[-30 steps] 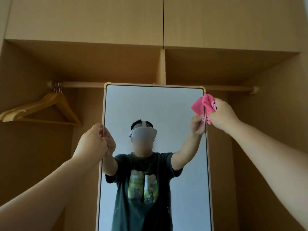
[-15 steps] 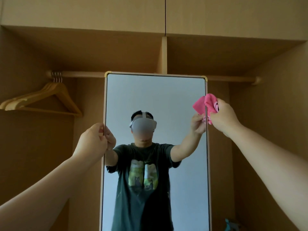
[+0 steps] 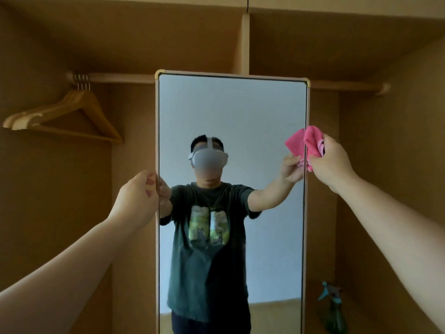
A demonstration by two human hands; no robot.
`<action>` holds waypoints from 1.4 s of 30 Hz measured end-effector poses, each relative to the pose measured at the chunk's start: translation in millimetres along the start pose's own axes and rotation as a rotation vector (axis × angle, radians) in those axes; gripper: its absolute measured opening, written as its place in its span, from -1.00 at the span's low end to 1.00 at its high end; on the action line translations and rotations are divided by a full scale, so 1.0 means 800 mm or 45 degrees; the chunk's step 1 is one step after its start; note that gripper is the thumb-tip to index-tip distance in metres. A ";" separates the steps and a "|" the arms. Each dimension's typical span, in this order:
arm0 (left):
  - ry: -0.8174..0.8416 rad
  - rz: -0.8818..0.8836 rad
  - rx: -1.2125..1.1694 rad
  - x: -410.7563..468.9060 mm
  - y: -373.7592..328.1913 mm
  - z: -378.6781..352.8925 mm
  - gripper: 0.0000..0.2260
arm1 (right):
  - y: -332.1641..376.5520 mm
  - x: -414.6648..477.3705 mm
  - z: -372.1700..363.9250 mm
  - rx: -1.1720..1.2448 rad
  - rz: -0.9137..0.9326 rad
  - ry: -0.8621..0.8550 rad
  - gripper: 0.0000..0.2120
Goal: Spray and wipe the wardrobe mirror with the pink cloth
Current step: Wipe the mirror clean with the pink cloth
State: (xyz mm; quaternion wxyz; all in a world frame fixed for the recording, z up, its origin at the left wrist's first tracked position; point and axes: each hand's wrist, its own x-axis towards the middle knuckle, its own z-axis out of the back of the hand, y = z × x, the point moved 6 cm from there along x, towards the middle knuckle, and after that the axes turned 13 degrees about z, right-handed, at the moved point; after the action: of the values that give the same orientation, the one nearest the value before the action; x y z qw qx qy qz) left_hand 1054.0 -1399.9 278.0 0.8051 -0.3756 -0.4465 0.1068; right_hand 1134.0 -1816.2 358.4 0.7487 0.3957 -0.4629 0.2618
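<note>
Pink cloth (image 3: 313, 139) bunched in curled right fingers (image 3: 318, 163) against mirror (image 3: 231, 112) edge

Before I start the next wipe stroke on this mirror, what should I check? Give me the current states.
1. The right hand holds the pink cloth bunched: ok.
2. Cloth touching the mirror at its right edge: ok.
3. The left hand grips the mirror's left edge to steady it: ok.
4. Glass wetted with spray: cannot tell.
5. The spray bottle stands low at right, beside the mirror: ok.
6. The hangers hang left, apart from the mirror: ok.
</note>
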 end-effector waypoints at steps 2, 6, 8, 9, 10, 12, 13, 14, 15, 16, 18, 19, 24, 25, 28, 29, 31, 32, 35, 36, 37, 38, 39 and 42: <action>0.121 0.014 -0.107 -0.014 -0.011 -0.011 -0.77 | -0.002 -0.008 -0.003 0.021 -0.013 -0.011 -0.63; 0.079 0.070 -0.039 -0.025 -0.004 -0.010 -0.75 | -0.008 -0.022 -0.007 0.011 -0.030 -0.003 -0.61; 0.075 0.071 -0.005 -0.040 -0.005 -0.008 -0.76 | -0.011 -0.028 -0.009 0.019 -0.043 0.003 -0.61; 0.097 0.064 -0.007 -0.045 -0.006 -0.011 -0.74 | -0.012 -0.031 -0.010 0.026 -0.048 0.000 -0.61; 0.110 0.074 -0.033 -0.053 -0.007 -0.010 -0.73 | -0.012 -0.035 -0.011 0.033 -0.052 -0.004 -0.60; 0.112 0.108 -0.021 -0.061 -0.005 -0.012 -0.73 | -0.013 -0.042 -0.013 0.036 -0.062 -0.009 -0.60; 0.108 0.115 -0.019 -0.062 0.000 -0.012 -0.74 | -0.014 -0.046 -0.014 0.040 -0.068 -0.009 -0.60; 0.107 0.114 -0.006 -0.065 0.003 -0.011 -0.76 | -0.015 -0.050 -0.015 0.053 -0.074 -0.012 -0.60; 0.123 0.131 -0.021 -0.066 0.012 -0.013 -0.79 | -0.016 -0.054 -0.017 0.067 -0.079 -0.014 -0.60; 0.150 0.166 -0.004 -0.070 0.019 -0.014 -0.80 | -0.017 -0.058 -0.018 0.074 -0.080 -0.013 -0.59; 0.175 0.215 0.044 -0.075 0.032 -0.016 -0.71 | -0.021 -0.066 -0.021 0.061 -0.081 -0.006 -0.60; 0.176 0.228 0.061 -0.076 0.039 -0.018 -0.67 | -0.022 -0.070 -0.022 0.055 -0.085 -0.002 -0.60; 0.183 0.265 0.135 -0.093 0.054 -0.020 -0.64 | -0.030 -0.083 -0.027 0.076 -0.101 -0.005 -0.58; 0.195 0.275 0.136 -0.096 0.057 -0.022 -0.63 | -0.031 -0.086 -0.028 0.081 -0.108 -0.006 -0.58; 0.218 0.295 0.134 -0.105 0.062 -0.026 -0.61 | -0.037 -0.096 -0.031 0.095 -0.122 -0.003 -0.57; 0.219 0.306 0.128 -0.107 0.065 -0.028 -0.61 | -0.038 -0.100 -0.032 0.102 -0.125 -0.005 -0.57; 0.230 0.328 0.130 -0.112 0.071 -0.031 -0.60 | -0.040 -0.107 -0.034 0.128 -0.138 -0.010 -0.57; 0.236 0.338 0.139 -0.115 0.074 -0.033 -0.60 | -0.041 -0.111 -0.035 0.144 -0.144 -0.013 -0.58; 0.248 0.358 0.140 -0.127 0.083 -0.038 -0.63 | -0.044 -0.121 -0.037 0.145 -0.147 0.004 -0.58; 0.253 0.366 0.138 -0.131 0.085 -0.040 -0.64 | -0.045 -0.125 -0.038 0.145 -0.146 0.011 -0.57; 0.259 0.371 0.135 -0.136 0.088 -0.042 -0.64 | -0.045 -0.129 -0.039 0.148 -0.143 0.015 -0.56; 0.269 0.377 0.134 -0.140 0.090 -0.045 -0.64 | -0.046 -0.132 -0.039 0.151 -0.142 0.015 -0.55; 0.278 0.385 0.135 -0.143 0.093 -0.047 -0.64 | -0.047 -0.135 -0.040 0.147 -0.144 0.016 -0.55; 0.297 0.403 0.150 -0.149 0.105 -0.051 -0.61 | -0.052 -0.145 -0.044 0.138 -0.155 0.030 -0.53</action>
State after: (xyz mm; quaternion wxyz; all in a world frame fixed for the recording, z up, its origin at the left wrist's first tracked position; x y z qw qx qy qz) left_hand 1031.2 -1422.7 129.8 0.8451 -0.4032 -0.2786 0.2137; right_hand 1131.9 -1812.9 230.6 0.7462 0.4598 -0.4144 0.2451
